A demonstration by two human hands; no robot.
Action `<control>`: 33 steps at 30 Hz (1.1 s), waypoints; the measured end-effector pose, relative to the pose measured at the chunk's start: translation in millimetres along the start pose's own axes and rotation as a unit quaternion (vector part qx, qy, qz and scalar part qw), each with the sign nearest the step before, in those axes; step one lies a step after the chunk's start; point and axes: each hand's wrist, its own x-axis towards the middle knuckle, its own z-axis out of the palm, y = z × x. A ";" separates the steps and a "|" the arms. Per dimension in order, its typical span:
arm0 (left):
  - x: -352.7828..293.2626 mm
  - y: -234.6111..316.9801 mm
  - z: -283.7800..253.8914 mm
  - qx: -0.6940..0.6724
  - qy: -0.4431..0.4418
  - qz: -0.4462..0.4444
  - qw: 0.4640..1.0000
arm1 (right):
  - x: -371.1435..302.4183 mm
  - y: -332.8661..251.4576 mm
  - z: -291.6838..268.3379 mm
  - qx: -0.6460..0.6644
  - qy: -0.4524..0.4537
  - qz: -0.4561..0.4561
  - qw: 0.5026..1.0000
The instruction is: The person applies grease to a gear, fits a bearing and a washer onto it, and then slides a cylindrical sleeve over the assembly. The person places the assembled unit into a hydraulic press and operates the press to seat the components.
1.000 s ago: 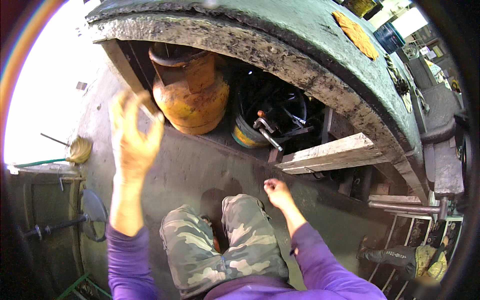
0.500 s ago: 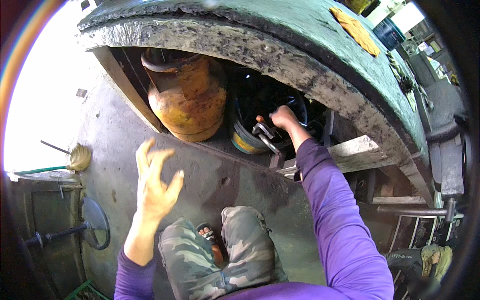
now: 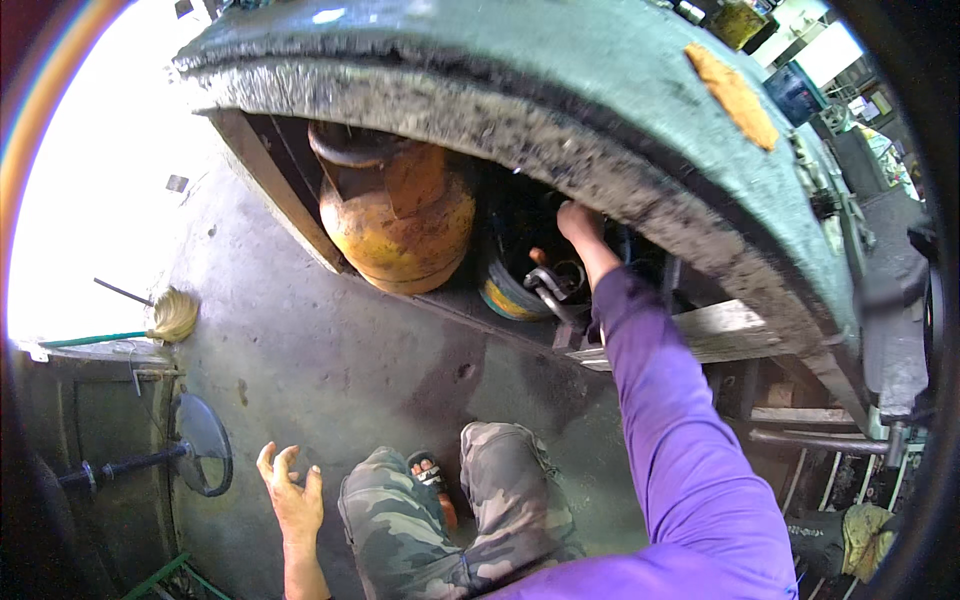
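Under the bench, my right hand (image 3: 580, 222) reaches into the dark space over a round tub (image 3: 512, 292) with a yellow and green band on its side. Its fingers are lost in shadow, so what they touch cannot be made out. Just below that hand, a metal clamp-like tool (image 3: 548, 284) with an orange-brown end leans at the tub's rim. My left hand (image 3: 292, 497) is raised beside my left knee, fingers apart and curved, holding nothing.
A rusty orange gas cylinder (image 3: 400, 225) stands left of the tub under the heavy bench (image 3: 480, 55). An orange cloth (image 3: 732, 95) lies on the benchtop. To the left are a broom head (image 3: 174, 315) and a round disc on a bar (image 3: 203, 443). A wooden beam (image 3: 715, 335) runs below the bench.
My left hand has dropped down toward my body, still open. My right hand has gone slightly farther into the space under the bench. The whole view has shifted a little.
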 end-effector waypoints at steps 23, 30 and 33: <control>-79.2 694.0 -161.0 -0.364 -0.419 0.369 0.746 | -385.1 35.4 -632.1 0.516 -0.111 0.116 0.841; -102.8 895.5 -105.7 -0.407 -0.510 0.427 0.626 | -501.2 181.4 -560.4 0.137 -0.177 0.353 0.908; -116.0 923.6 -85.2 -0.399 -0.544 0.410 0.614 | -542.0 230.8 -532.7 0.150 -0.207 0.429 0.866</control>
